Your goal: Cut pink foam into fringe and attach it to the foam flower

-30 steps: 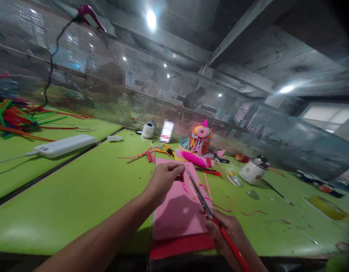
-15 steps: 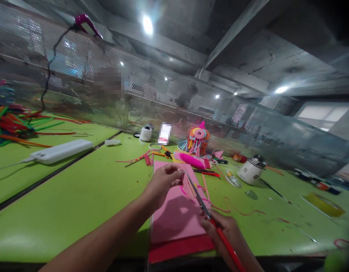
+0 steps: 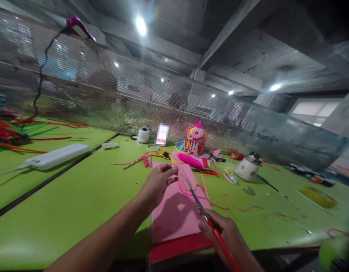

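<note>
My left hand (image 3: 159,180) pinches a small pink paper piece (image 3: 185,181) above a pink sheet (image 3: 174,211) lying on the green table (image 3: 78,196). My right hand (image 3: 223,232) grips red-handled scissors (image 3: 204,213), whose blades reach up to the pink piece. Thin pink cut strips (image 3: 219,206) trail from the piece across the table. A red sheet (image 3: 177,248) lies under the pink one at the table's near edge.
A colourful paper ornament (image 3: 194,139) and a pink fringed roll (image 3: 189,160) sit behind the sheet. A white pot (image 3: 249,167) stands to the right, a white power strip (image 3: 57,155) to the left, with pipe cleaners (image 3: 10,130) at the far left. A mesh screen (image 3: 112,94) borders the back.
The view has drifted slightly, with table items shifting left. Both hands keep their hold on the pink piece and scissors, which sit a little lower and further left.
</note>
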`<control>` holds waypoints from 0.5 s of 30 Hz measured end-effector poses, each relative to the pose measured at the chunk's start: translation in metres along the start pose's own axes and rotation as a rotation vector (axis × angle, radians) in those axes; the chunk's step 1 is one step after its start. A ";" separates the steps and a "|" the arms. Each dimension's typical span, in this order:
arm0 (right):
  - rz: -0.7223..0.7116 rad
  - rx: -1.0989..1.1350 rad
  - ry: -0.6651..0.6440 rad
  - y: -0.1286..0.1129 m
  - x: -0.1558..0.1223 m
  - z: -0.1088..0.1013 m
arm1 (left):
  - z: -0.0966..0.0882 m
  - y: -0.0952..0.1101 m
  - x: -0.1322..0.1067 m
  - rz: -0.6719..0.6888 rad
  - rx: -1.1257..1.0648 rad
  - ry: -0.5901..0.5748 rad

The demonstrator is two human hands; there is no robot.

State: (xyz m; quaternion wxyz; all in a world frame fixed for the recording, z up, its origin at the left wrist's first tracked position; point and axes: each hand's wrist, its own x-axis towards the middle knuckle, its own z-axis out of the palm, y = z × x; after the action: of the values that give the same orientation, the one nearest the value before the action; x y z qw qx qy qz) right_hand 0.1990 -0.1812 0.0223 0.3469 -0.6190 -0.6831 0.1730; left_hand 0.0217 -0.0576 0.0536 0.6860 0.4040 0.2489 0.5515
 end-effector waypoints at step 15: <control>0.094 0.143 -0.059 0.019 -0.028 -0.013 | -0.002 0.014 0.007 0.052 -0.127 -0.005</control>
State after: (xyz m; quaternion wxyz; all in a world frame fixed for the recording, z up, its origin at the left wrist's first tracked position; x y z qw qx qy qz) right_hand 0.2213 -0.2070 0.0114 0.3612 -0.6187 -0.6492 0.2555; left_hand 0.0144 -0.0492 0.0646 0.6963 0.3675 0.2009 0.5829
